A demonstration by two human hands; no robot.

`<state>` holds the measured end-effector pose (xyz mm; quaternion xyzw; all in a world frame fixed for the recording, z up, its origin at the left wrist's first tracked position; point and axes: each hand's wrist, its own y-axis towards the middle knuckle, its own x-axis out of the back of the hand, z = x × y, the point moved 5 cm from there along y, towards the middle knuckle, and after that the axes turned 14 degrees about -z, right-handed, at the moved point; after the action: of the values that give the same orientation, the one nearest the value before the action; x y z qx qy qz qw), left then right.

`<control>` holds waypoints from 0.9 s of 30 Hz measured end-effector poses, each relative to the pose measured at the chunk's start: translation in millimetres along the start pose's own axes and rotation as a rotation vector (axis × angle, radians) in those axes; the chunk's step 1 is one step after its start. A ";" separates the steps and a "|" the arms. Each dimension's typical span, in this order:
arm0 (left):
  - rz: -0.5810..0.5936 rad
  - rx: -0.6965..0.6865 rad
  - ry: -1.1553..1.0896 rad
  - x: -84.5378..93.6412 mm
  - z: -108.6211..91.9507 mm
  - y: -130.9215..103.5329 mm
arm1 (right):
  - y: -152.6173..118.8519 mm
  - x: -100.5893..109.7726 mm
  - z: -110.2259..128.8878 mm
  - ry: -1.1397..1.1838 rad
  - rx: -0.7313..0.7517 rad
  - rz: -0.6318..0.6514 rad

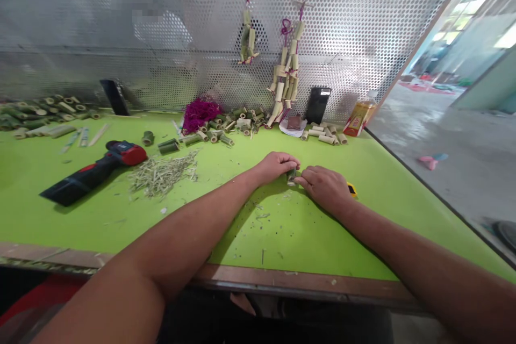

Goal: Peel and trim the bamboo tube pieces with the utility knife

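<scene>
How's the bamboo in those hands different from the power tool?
The bamboo is small; the tool is much bigger. The bamboo is greenish with a pale end; the tool is black and red. The left hand holds the bamboo; the tool lies untouched on the table.

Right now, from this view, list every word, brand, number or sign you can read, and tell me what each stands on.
None can be read for certain.
Bottle: printing on its red and yellow label, too blurred to read.
Red and black tool: a small pale marking on its head, too small to read.
Pale strips: blue-green marks, too blurred to tell whether they are text.
</scene>
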<state>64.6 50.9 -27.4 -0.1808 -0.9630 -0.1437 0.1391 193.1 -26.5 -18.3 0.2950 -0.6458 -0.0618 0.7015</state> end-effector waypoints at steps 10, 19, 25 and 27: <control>0.015 -0.085 0.052 -2.7 1.9 4.0 | 2.5 0.5 -0.8 -0.027 -0.011 -0.028; -0.001 -0.054 0.038 -1.8 3.0 3.8 | 7.0 0.3 -2.4 0.000 -0.023 0.026; -0.011 -0.027 0.027 -0.6 2.2 2.6 | 4.9 -1.5 1.6 0.023 0.035 0.095; -0.031 -0.011 0.044 0.4 1.1 2.3 | 1.1 -2.2 8.2 0.045 0.112 0.125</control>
<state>65.0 53.5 -27.8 -0.1632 -0.9616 -0.1553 0.1569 184.7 -27.3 -19.8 0.2942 -0.6495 0.0251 0.7006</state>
